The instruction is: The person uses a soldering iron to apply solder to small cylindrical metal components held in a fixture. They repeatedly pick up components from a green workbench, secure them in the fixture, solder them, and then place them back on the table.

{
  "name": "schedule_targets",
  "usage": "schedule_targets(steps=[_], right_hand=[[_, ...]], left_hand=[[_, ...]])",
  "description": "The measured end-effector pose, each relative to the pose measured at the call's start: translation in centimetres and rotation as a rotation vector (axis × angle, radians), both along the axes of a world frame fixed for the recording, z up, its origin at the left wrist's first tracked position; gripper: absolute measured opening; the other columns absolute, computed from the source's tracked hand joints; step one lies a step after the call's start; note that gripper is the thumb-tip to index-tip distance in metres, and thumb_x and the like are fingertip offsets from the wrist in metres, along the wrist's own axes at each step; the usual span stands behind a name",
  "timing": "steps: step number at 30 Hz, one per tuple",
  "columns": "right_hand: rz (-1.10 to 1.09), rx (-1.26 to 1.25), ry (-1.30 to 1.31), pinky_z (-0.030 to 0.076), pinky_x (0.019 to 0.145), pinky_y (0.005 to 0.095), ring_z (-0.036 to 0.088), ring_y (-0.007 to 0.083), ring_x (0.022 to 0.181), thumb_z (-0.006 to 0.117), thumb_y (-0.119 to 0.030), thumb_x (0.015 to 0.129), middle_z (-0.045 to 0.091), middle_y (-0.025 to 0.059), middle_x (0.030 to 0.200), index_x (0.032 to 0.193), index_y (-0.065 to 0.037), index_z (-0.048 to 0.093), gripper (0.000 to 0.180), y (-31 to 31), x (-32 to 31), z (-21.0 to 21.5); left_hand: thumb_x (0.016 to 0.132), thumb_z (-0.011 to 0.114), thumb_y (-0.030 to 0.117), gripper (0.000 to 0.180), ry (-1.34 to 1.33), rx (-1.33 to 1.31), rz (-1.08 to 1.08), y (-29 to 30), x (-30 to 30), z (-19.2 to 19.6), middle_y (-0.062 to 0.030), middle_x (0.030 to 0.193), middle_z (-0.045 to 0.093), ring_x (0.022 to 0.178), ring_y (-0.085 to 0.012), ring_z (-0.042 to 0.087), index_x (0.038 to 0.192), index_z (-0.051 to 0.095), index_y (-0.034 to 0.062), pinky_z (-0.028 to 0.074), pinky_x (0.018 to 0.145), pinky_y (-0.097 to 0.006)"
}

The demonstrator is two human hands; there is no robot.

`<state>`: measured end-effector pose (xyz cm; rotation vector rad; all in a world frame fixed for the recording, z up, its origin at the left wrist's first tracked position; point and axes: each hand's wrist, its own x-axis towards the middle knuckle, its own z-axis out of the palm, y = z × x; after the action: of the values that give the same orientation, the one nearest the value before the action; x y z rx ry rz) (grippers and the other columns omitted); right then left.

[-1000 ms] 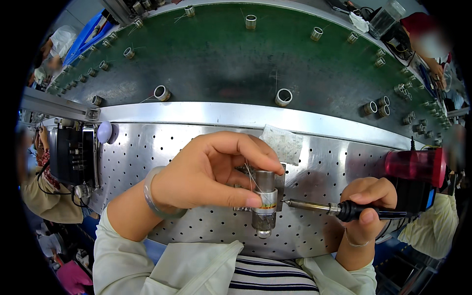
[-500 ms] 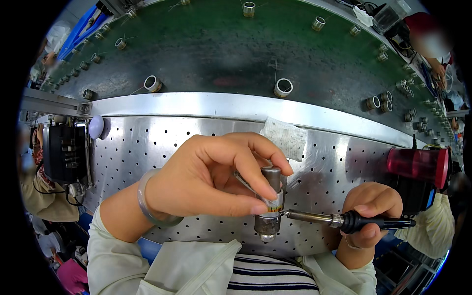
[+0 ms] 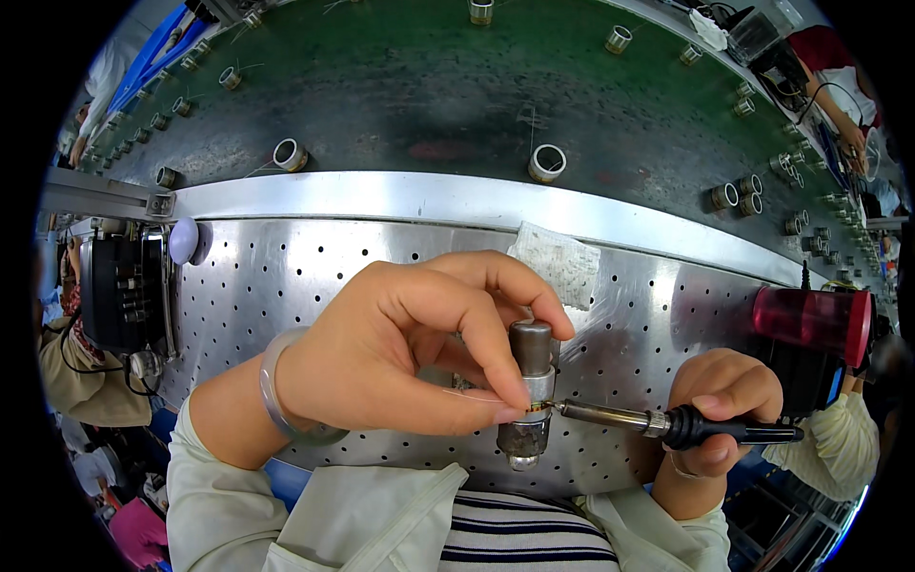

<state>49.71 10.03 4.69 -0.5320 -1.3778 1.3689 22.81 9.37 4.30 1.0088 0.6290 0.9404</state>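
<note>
My left hand (image 3: pixel 410 353) is closed around a grey metal cylinder (image 3: pixel 530 353), which stands upright before my chest. Its thumb and forefinger press at the cylinder's left side, beside a narrow coloured band (image 3: pixel 537 406), and other fingers pass behind it. A fine wire (image 3: pixel 465 394) runs out by the thumb; whether the fingers pinch it I cannot tell. From the right, my right hand (image 3: pixel 729 400) grips a soldering iron (image 3: pixel 701 428) by its black handle. The iron's tip meets the cylinder at the band, close to my left fingertips.
Beyond a pale metal rail (image 3: pixel 381 195), a green belt (image 3: pixel 410 105) carries several metal rings with thin wires. A paper piece (image 3: pixel 562 262) lies on the perforated metal table (image 3: pixel 257 305). A red transparent container (image 3: pixel 810 319) stands right, a black device (image 3: pixel 124 296) left. Other people sit around.
The iron's tip stays at the band while both hands shift very slightly. A wire shows more clearly by my left thumb. Rings on the belt's left have moved slightly left.
</note>
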Motion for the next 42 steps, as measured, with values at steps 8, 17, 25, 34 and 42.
schedule_targets(steps=[8, 17, 25, 34, 42], right_hand=[[0.055, -0.023, 0.006, 0.04, 0.041, 0.0244, 0.053, 0.0157, 0.043, 0.08, -0.008, 0.069, 0.058, 0.0102, 0.059, 0.082, 0.005, 0.058, 0.03, 0.3, 0.3, -0.1], [0.078, -0.015, -0.012, 0.039, 0.041, 0.0243, 0.051, 0.015, 0.042, 0.079, -0.009, 0.07, 0.057, 0.0096, 0.059, 0.083, 0.005, 0.056, 0.029, 0.5, 0.4, -0.2], [0.055, 0.031, -0.012, 0.041, 0.041, 0.0248, 0.053, 0.0162, 0.043, 0.079, -0.008, 0.069, 0.058, 0.0103, 0.059, 0.082, 0.004, 0.058, 0.028, 0.6, 0.3, -0.3], [0.011, 0.046, -0.072, 0.042, 0.043, 0.0251, 0.053, 0.0158, 0.044, 0.08, -0.009, 0.069, 0.059, 0.0098, 0.06, 0.08, 0.003, 0.058, 0.028, 0.3, 0.1, 0.5], [-0.054, 0.001, -0.003, 0.037, 0.039, 0.0239, 0.05, 0.0134, 0.042, 0.075, -0.015, 0.077, 0.056, 0.0084, 0.059, 0.083, 0.003, 0.055, 0.027, 0.2, 0.5, 0.1]], left_hand=[[0.064, 0.074, -0.009, 0.019, -0.008, 0.006, -0.003, 0.1, 0.1, -0.2, -0.0188, 0.111, 0.056, 0.098, -0.0261, 0.057, 0.074, 0.069, 0.0066, 0.046, 0.092, -0.039], [0.065, 0.073, -0.009, 0.019, -0.056, -0.009, -0.034, 0.4, 0.1, -0.3, -0.0202, 0.111, 0.056, 0.1, -0.0263, 0.057, 0.078, 0.069, 0.0039, 0.046, 0.091, -0.037], [0.075, 0.065, -0.008, 0.055, -0.139, -0.218, -0.113, 0.7, 0.2, 0.0, -0.0257, 0.107, 0.059, 0.096, -0.0209, 0.061, 0.126, 0.046, -0.0094, 0.053, 0.07, -0.021], [0.07, 0.069, -0.009, 0.064, -0.096, -0.211, -0.06, 0.7, 0.6, 1.3, -0.0238, 0.102, 0.061, 0.097, -0.0195, 0.061, 0.128, 0.043, -0.011, 0.053, 0.068, -0.019], [0.067, 0.072, -0.008, 0.072, -0.092, -0.337, -0.132, 1.3, 0.4, 1.1, -0.0229, 0.101, 0.061, 0.098, -0.0197, 0.059, 0.13, 0.039, -0.0117, 0.052, 0.068, -0.019]])
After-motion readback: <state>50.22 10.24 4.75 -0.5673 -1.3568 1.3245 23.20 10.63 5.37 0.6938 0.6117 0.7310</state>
